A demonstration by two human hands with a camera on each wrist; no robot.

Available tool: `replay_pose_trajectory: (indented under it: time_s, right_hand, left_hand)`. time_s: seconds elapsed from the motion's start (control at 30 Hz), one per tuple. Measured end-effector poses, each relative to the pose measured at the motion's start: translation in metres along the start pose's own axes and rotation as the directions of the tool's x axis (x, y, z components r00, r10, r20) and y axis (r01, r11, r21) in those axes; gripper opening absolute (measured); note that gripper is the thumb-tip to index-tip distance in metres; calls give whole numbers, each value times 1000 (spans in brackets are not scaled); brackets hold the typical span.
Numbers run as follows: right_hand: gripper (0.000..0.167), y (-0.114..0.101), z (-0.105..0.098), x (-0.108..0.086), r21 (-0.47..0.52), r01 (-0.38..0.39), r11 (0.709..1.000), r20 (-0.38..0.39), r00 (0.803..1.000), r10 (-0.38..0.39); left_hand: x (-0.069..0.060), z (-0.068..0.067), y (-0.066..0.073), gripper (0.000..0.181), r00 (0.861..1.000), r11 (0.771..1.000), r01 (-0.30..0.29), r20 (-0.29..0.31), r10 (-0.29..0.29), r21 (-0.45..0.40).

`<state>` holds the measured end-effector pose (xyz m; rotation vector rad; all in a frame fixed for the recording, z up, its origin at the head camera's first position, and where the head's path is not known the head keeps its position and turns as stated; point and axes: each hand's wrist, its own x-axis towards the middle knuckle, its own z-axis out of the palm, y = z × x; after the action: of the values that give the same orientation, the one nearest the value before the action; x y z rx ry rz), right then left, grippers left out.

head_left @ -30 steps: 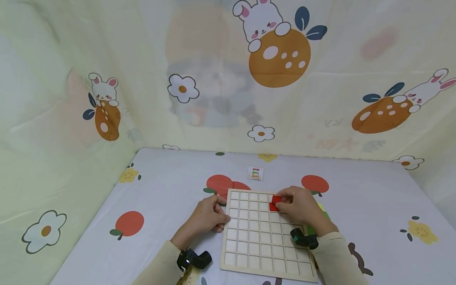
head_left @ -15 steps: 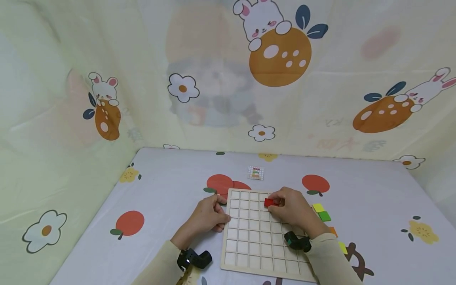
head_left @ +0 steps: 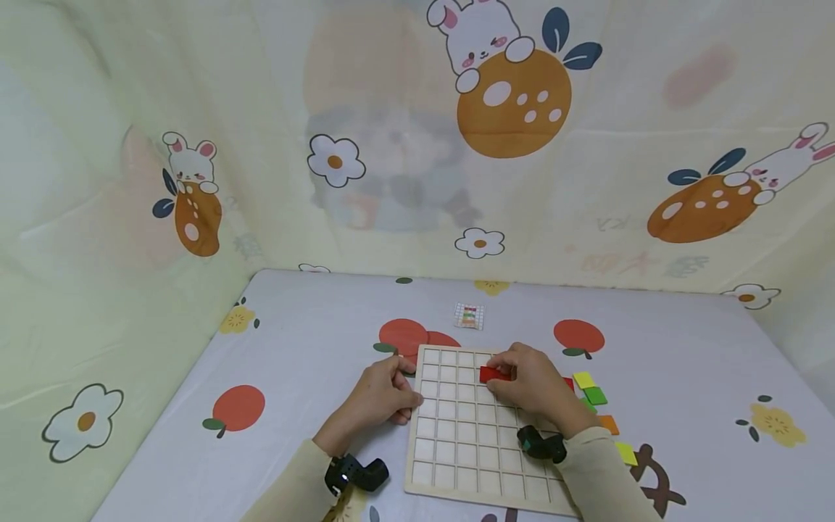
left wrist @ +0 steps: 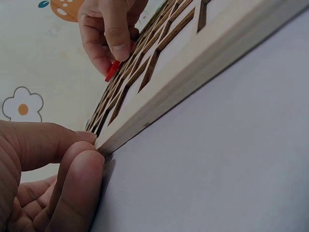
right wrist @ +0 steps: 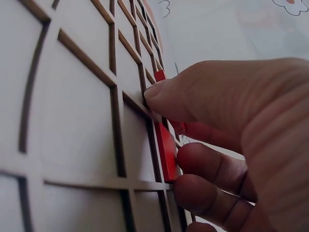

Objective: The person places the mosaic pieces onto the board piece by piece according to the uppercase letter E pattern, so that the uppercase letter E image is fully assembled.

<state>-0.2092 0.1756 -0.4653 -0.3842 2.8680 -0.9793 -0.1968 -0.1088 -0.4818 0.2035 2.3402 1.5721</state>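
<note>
Head view: a wooden grid board [head_left: 489, 502] lies on the desk [head_left: 306, 319], which is covered in a pale cloth printed with fruit and flowers. At the board's left edge, toward its far corner, is the left hand [head_left: 377, 395], its fingers bent and its thumb tip at the rim. Over the board's far right part is the right hand [head_left: 531, 380], its grip closed on a red tile [head_left: 493, 374] at the second row of cells from the board's far edge. To the right of the board, partly behind the right forearm, lie loose tiles, among them a yellow tile [head_left: 583, 380], a green tile [head_left: 595, 395] and an orange tile [head_left: 609, 425]. Beyond the board's far edge is a small card [head_left: 469, 316] with a coloured grid pattern.

Left wrist view: the left hand's grip holds the rim of the board, one digit at the upper edge and others bent against the side. Farther along the board, the right hand pinches the red tile.

Right wrist view: thumb and fingers close around red at the board's lattice. Red shows in separate patches around the thumb, and I cannot tell whether they belong to one tile or two.
</note>
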Motion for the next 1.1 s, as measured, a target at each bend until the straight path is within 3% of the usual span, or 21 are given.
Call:
replay_pose_trajectory:
  time_s: [0.23, 1.1]
  right_hand:
    - [27, -1, -1, -1, -7, 33, 999, -9, 999, -33]
    - [29, -4, 2, 0, -4, -14, 1000, 7, 1000, 14]
  left_hand:
    - [0, 0, 1, 42, 1000, 1000, -4, 1, 4, 0]
    - [-2, -1, 4, 43, 1000, 1000, 5, 10, -5, 1]
